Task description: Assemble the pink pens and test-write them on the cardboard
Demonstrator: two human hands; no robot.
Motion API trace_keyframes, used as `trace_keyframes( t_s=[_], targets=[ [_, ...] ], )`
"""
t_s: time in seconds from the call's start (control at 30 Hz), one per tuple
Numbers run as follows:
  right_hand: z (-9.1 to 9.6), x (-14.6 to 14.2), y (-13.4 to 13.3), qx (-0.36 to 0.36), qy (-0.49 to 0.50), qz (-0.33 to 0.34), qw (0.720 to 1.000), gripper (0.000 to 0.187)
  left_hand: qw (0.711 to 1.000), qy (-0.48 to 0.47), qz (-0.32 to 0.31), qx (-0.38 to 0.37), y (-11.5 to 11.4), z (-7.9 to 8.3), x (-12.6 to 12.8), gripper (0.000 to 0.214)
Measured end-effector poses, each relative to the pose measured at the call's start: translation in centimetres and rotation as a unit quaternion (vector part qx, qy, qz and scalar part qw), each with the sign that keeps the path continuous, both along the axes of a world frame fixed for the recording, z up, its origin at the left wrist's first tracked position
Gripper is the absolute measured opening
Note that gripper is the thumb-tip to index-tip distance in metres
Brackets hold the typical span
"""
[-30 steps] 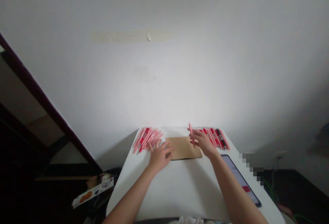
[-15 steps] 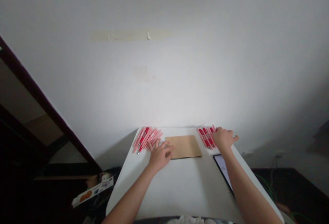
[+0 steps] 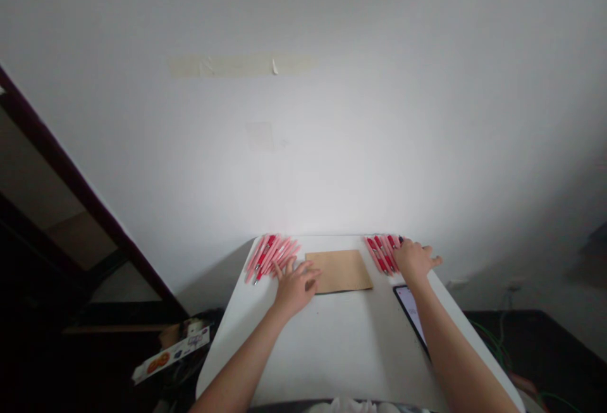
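Observation:
My left hand (image 3: 294, 285) rests with its fingers spread, between a loose pile of pink and red pens (image 3: 269, 253) and a brown kraft-paper piece, perhaps a notebook (image 3: 344, 271). Its fingertips touch the pile's lower edge and the left side of the brown piece. At the right, a row of pink and red pens (image 3: 379, 255) lies side by side, slightly slanted. My right hand (image 3: 415, 259) is at the right end of this row, thumb and forefinger closed on a pen whose dark end (image 3: 401, 240) shows past the fingertips; the rest is mostly covered.
A phone (image 3: 410, 310) with its screen lit lies under my right forearm. The white table (image 3: 327, 356) meets the wall (image 3: 332, 147) at its far edge. Left of the table, low down, is a printed box (image 3: 173, 354); green cables (image 3: 496, 343) hang at the right.
My right hand has shifted very slightly right and down, and a dark pen end now shows at its fingertips. My left hand has stayed in place.

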State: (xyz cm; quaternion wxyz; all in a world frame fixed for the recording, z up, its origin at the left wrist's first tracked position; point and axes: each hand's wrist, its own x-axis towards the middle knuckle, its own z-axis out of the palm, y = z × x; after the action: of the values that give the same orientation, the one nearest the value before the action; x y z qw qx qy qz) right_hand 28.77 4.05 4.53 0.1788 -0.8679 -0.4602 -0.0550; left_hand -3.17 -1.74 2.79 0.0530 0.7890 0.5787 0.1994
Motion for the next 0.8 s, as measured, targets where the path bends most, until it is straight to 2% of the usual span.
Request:
trace_keyframes(
  t_s=[0.27, 0.47, 0.67, 0.8],
  targets=[
    [0.6, 0.0, -0.2, -0.017, 0.009, -0.004, 1.0, 0.033, 1.0, 0.0, -0.001, 0.0, 0.0, 0.0, 0.0, 0.032],
    [1.7, -1.1, -0.5, -0.016, 0.025, 0.04, 0.999, 0.034, 1.0, 0.011, -0.004, 0.009, 0.1, 0.1, 0.1, 0.033],
    [3.3, -3.3, -0.6, -0.031, 0.024, 0.138, 0.99, 0.033, 0.999, 0.046, -0.017, 0.018, 1.3, 0.5, 0.1, 0.037],
    [3.3, -5.5, -0.8, -0.011, 0.003, 0.201, 0.979, 0.03, 0.997, 0.077, -0.027, 0.016, 2.9, 0.5, 0.6, 0.041]
  ],
)
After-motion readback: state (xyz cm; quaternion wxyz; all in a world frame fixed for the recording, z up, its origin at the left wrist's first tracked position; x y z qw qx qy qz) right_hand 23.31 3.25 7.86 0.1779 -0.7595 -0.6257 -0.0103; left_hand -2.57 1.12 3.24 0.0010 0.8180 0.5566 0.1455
